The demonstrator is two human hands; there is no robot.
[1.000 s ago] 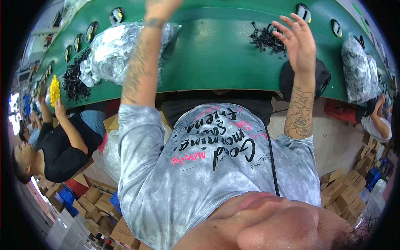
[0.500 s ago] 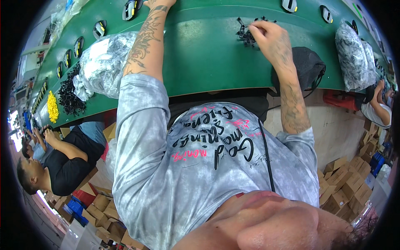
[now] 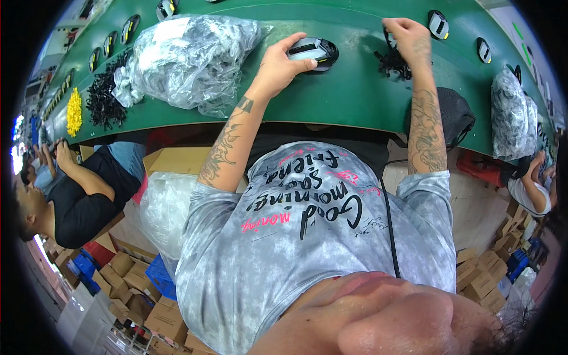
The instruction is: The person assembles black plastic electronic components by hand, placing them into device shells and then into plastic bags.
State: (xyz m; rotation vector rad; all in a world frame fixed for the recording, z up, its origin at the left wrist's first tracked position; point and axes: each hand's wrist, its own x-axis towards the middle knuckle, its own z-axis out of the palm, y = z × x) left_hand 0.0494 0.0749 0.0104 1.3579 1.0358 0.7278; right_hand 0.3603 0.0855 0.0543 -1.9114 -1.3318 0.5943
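On the green bench, my left hand [image 3: 277, 66] is closed around a silver and black computer mouse [image 3: 319, 52], with its fingers and thumb on the mouse's left end. My right hand [image 3: 410, 42] is pinched shut on a small black part [image 3: 387, 39], only partly visible below the fingertips. Right beneath that hand lies a small heap of black plastic parts [image 3: 393, 64]. Between my left forearm and the far left sits a large clear plastic bag [image 3: 189, 62] of grey contents.
More mice [image 3: 438, 25] stand along the green bench [image 3: 349, 106]. A black mesh pouch [image 3: 452, 112] lies by my right forearm. Black parts [image 3: 107, 89] and yellow pieces [image 3: 74, 112] are heaped left. Another filled bag [image 3: 512, 112] stands right. A person [image 3: 89, 189] sits at left.
My left hand has come back from the far edge of view with a mouse. My right hand has lifted off the heap, pinching a black part.
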